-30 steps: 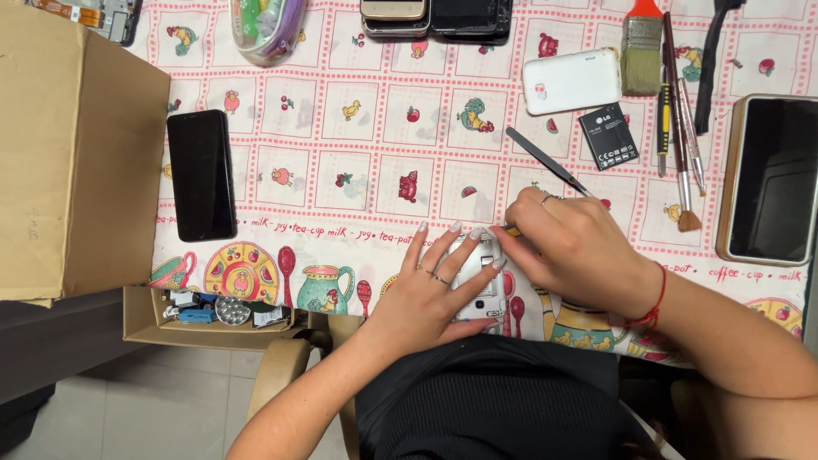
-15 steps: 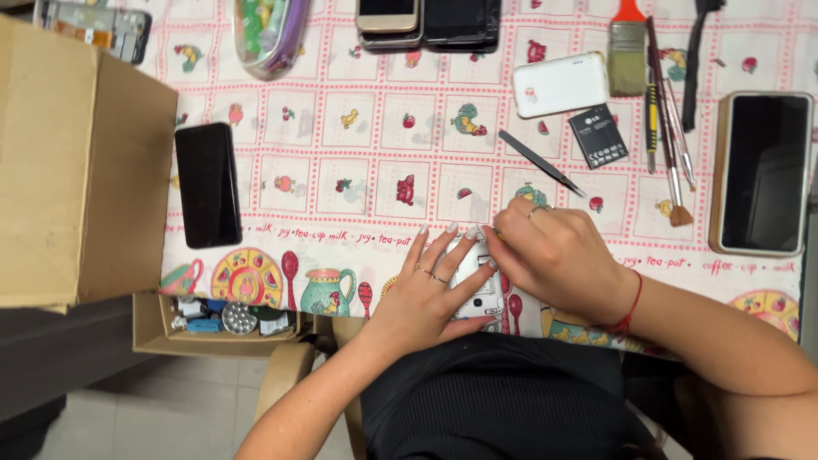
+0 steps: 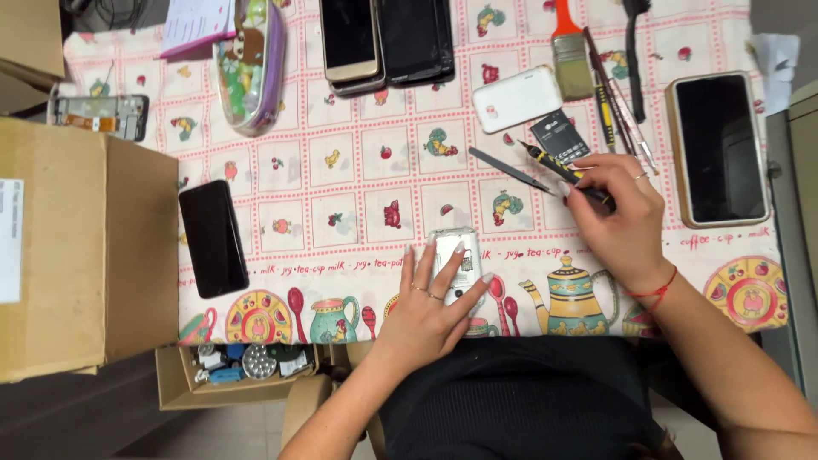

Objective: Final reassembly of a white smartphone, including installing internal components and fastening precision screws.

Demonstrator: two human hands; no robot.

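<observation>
The right hand had been lifted off the phone and closed on a screwdriver; the left hand was kept pressed flat on it.

Bare arms, no sleeves reaching the wrists. Left hand: thin rings on two of the fingers, pale, light-coloured nail polish on longish nails. Right hand: slim ring on one finger near the knuckle, the same pale polish. Thin red string bracelet around the right wrist, just below the hand. Black, finely ribbed top covering the torso, below both hands at the lower edge of view.
</observation>
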